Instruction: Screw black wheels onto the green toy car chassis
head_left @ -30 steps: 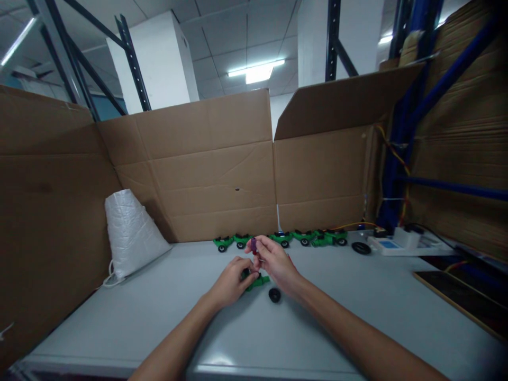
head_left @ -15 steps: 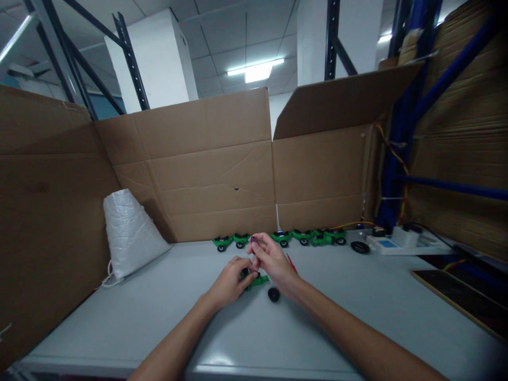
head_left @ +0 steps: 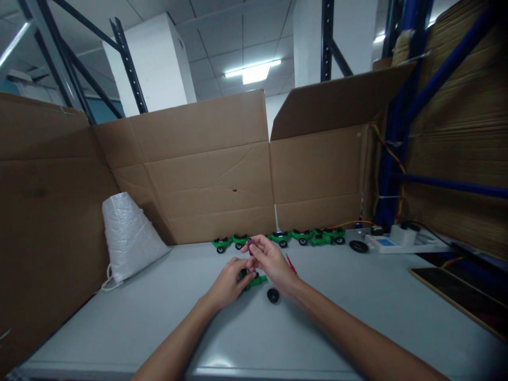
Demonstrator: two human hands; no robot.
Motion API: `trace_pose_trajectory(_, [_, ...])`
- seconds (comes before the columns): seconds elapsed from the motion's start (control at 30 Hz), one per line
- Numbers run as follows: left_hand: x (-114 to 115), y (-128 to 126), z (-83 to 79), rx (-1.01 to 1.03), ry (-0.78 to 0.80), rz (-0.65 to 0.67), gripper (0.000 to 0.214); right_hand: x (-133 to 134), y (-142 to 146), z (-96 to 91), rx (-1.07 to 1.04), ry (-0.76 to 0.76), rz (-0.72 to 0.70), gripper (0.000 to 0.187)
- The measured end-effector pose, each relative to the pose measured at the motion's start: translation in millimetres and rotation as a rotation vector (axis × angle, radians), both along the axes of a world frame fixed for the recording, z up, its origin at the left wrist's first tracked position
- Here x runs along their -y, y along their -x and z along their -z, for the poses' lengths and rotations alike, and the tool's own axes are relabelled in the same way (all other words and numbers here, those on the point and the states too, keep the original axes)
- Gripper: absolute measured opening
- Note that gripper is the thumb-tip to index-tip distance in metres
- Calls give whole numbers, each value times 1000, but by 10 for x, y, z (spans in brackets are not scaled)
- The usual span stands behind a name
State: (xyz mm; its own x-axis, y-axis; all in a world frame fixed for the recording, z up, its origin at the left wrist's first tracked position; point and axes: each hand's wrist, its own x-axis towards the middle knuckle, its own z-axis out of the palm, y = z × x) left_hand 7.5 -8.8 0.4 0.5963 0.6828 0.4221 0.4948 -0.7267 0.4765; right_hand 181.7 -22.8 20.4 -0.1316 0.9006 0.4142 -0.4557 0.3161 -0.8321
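Observation:
My left hand [head_left: 229, 283] is closed on a green toy vehicle [head_left: 256, 281] with black parts, held low over the table; the fingers cover part of it. My right hand [head_left: 270, 259] is raised just above and beside it, thumb and fingers pinched around a small dark purple piece [head_left: 250, 241]. A hint of red shows under that piece, but its kind is unclear. The fingertips of both hands nearly meet over the toy. A loose black wheel [head_left: 273, 295] lies below my right wrist. Just past that wrist rests a thin red tool-like item [head_left: 291, 263], partly hidden.
Several green toy vehicles [head_left: 301, 236] line the table's back edge against a cardboard wall [head_left: 210, 180]. A black ring [head_left: 359, 246] and a white power strip [head_left: 413, 244] are at the back right. A white wrapped bundle [head_left: 130, 238] stands at the left.
The view has shifted slightly. My right hand has turned a little, and the purple piece in its fingers sits slightly further left. My left hand keeps its hold on the toy vehicle.

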Motion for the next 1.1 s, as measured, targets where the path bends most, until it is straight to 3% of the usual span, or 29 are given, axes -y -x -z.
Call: trace_pose_trajectory(1.1, [30, 6, -27, -29, -4, 26, 25, -41, -31, 43, -57, 55, 12, 51])
